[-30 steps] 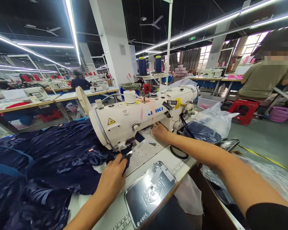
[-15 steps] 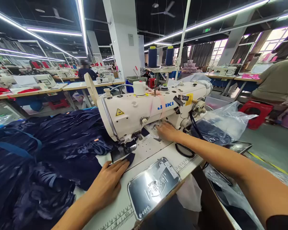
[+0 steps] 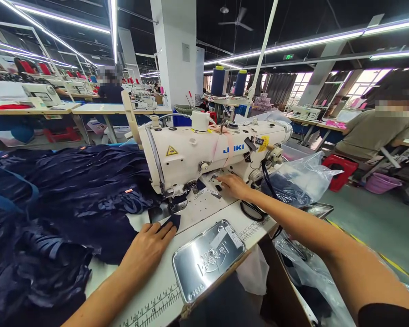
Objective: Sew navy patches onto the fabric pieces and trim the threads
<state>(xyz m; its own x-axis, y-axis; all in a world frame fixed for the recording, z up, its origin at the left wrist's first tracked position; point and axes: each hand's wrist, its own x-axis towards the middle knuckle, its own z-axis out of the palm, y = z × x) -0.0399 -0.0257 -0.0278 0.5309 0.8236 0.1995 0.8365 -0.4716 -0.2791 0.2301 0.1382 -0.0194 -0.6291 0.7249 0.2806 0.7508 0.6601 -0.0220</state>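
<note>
A white sewing machine (image 3: 197,150) stands on the table, its needle end to the left. My left hand (image 3: 150,245) lies with fingers stretched flat on a small navy fabric piece (image 3: 174,222), in front of the needle area. Beneath the machine arm, my right hand (image 3: 234,185) has its fingertips together on the bed, touching something small that I cannot make out. Small printed labels (image 3: 209,192) lie on the bed just left of it. A large heap of navy fabric (image 3: 112,181) covers the table's left side.
A shiny metal tin lid (image 3: 207,259) lies at the table's front edge. Right of the machine is a clear plastic bag (image 3: 296,179) with dark contents. Two navy thread cones (image 3: 218,81) stand behind. A seated person (image 3: 378,127) is at far right, near a red stool (image 3: 341,171).
The camera view has shifted slightly. My left hand stays flat on the navy piece. My right hand stays under the machine arm, its fingertips moving slightly among the labels.
</note>
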